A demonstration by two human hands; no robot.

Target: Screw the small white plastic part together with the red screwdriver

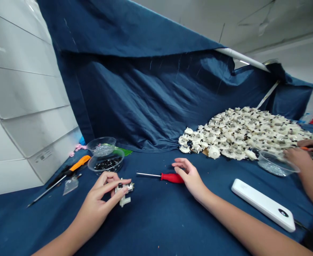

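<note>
My left hand (100, 195) pinches a small white plastic assembly (124, 200) with a black and a metallic piece on it, between thumb and fingers. Its exact kind is hard to make out, and the fingers cover part of it. On the blue cloth lies a screwdriver with a red handle (171, 177), its shaft pointing left. Beside the handle's end is my right hand (189, 176), fingers spread and partly curved; whether it touches the handle I cannot tell.
Clear bowls of black pieces (108, 164) and small metal bits (102, 150) stand left, near an orange-handled screwdriver (79, 163) and white boxes (39, 131). A pile of white assemblies (247, 131), a power bank (263, 204) and a co-worker's hands (300, 158) by another bowl (276, 167) are right.
</note>
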